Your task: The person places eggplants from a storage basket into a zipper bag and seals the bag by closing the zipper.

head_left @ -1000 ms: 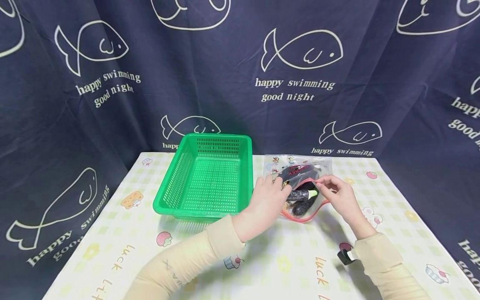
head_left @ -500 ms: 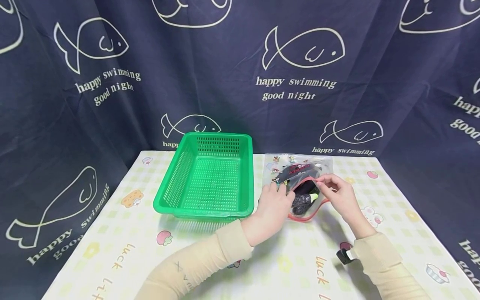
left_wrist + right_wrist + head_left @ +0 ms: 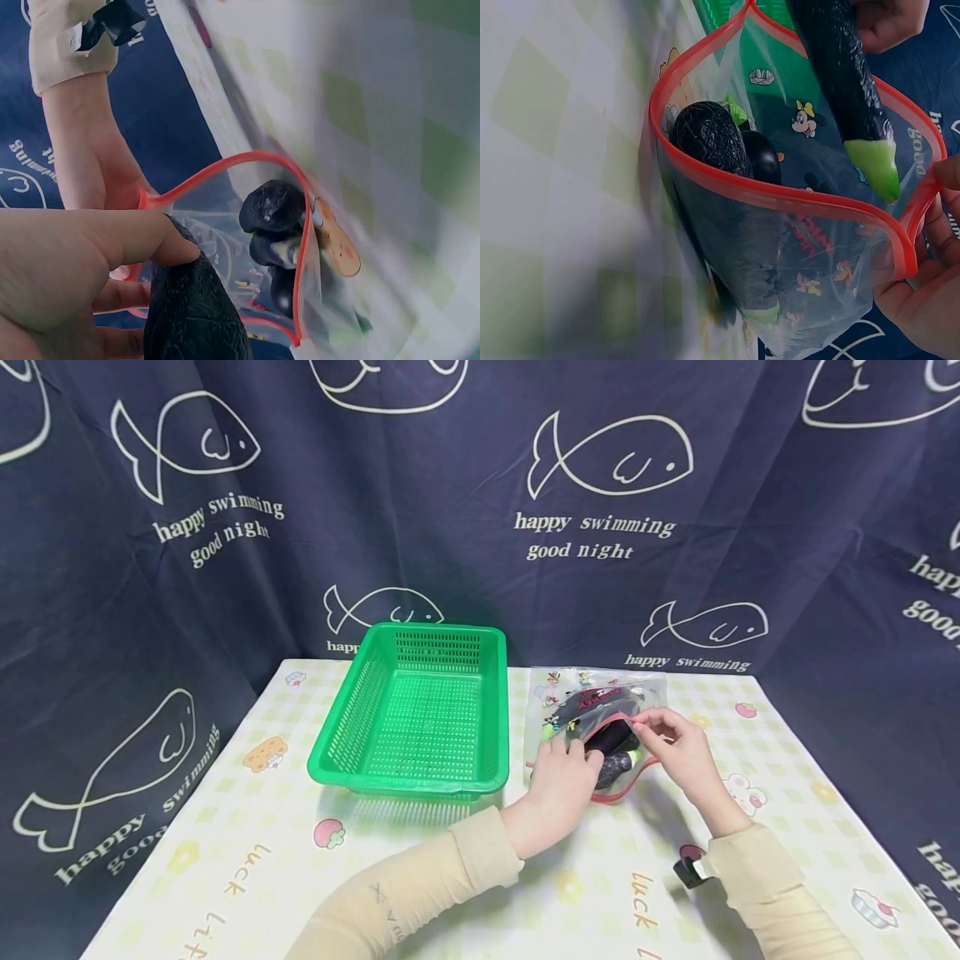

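My left hand [image 3: 558, 789] grips a long black eggplant [image 3: 847, 82] with a light green stem end. In the right wrist view, that eggplant slants over the mouth of a clear zip bag [image 3: 825, 262], its green end pointing down between the red edges. With thumb and fingers, my right hand [image 3: 678, 756] pinches a corner of the bag's red rim, and the mouth gapes wide. Several other dark eggplants lie inside; a wrinkled black one [image 3: 271, 206] is nearest the opening in the left wrist view. Cartoon prints cover the plastic.
A green perforated basket [image 3: 318, 768] stands left of the bag on the checkered tablecloth [image 3: 247, 827]. Behind the table hangs a dark blue curtain [image 3: 450, 510] with fish drawings. A black strap piece [image 3: 688, 872] shows at my right sleeve.
My left hand has shifted right and slightly toward me, with the eggplant in its grip moving along over the bag's mouth. My right hand stays on the rim.
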### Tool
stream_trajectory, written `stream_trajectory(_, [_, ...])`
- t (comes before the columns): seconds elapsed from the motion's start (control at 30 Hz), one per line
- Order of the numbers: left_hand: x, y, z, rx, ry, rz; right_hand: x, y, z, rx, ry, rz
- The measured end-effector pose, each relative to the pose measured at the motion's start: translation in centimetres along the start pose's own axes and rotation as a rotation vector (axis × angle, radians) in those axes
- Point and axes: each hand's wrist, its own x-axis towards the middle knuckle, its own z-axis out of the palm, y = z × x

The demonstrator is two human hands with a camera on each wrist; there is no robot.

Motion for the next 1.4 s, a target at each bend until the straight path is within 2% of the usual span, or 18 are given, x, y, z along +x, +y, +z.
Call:
stream_trajectory(0.4, [0.3,1.6,1.1,-0.012,-0.011,-0.005,0.0,0.0,0.0,0.006,0.001,0.002])
stream_trajectory(0.6, [0.3,2.1,1.4,-0.010,0.007,-0.013,0.2,0.1,0.0,0.003,0.001,-0.005])
stream_trajectory(1.13, [0.7,3.8,2.4,0.027,0.001,-0.024,0.0,0.0,0.0,0.016,0.009,-0.008])
stream_trajectory(1.4, [1.1,4.4,2.8,0.020,-0.028,-0.027,0.0,0.1,0.1,0.024,0.002,-0.005])
